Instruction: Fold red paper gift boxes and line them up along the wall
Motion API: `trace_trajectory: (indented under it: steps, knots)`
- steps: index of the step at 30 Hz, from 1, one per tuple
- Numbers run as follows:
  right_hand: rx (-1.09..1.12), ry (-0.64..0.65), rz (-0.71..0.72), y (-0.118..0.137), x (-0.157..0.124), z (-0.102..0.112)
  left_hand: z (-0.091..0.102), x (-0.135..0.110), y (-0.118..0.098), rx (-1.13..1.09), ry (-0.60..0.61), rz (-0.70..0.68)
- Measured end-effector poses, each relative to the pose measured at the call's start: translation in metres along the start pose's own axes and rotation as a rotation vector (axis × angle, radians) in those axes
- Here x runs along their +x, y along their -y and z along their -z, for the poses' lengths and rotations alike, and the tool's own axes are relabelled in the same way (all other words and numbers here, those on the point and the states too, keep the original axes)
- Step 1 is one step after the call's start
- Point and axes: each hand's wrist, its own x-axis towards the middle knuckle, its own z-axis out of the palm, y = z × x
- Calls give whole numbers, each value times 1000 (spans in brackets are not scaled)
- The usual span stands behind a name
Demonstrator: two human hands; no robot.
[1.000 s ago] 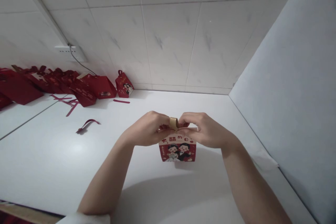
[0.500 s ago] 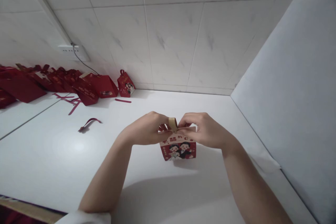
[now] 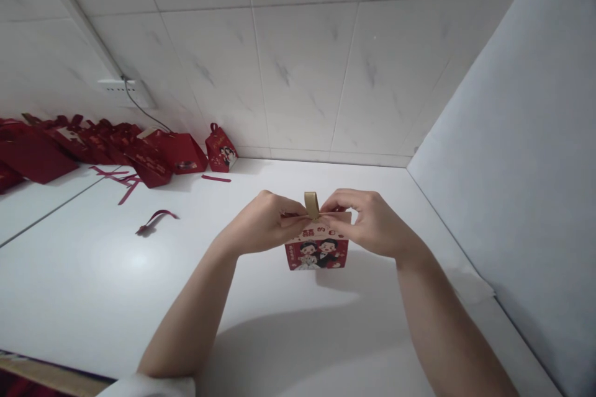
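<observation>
A small red gift box (image 3: 317, 253) printed with a cartoon couple is held just above the white table (image 3: 116, 273), in the middle of the view. My left hand (image 3: 265, 224) pinches the box's top flaps from the left, fingers closed. From the right, my right hand (image 3: 370, 223) pinches the same top edge, fingers closed too. A gold ribbon loop (image 3: 311, 205) stands up between my fingertips at the top of the box.
Several red gift boxes and flat red bags (image 3: 139, 152) lie along the tiled wall at the far left, one upright box (image 3: 220, 149) at their right end. Loose red ribbons (image 3: 156, 219) lie on the table. A grey panel (image 3: 521, 167) closes the right side.
Both hands have lifted the box slightly and moved it away from me. The gold ribbon loop now stands taller above the closed top flaps.
</observation>
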Motion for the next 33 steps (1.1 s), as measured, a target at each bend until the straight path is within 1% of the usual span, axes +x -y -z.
trace_trajectory:
  steps: [8,14,20,25,33]
  knots:
    - [-3,4,0,-3,-1,-1,-2,2,1,-33,-3,21]
    - [-26,36,19,-2,0,0,-2,4,-4,-102,34,-54]
    - [-20,112,28,-1,0,3,-2,6,-2,-72,85,-84]
    - [11,157,44,0,1,4,0,5,-2,-74,96,-124]
    - [60,181,38,3,0,5,0,6,-2,-186,90,-155]
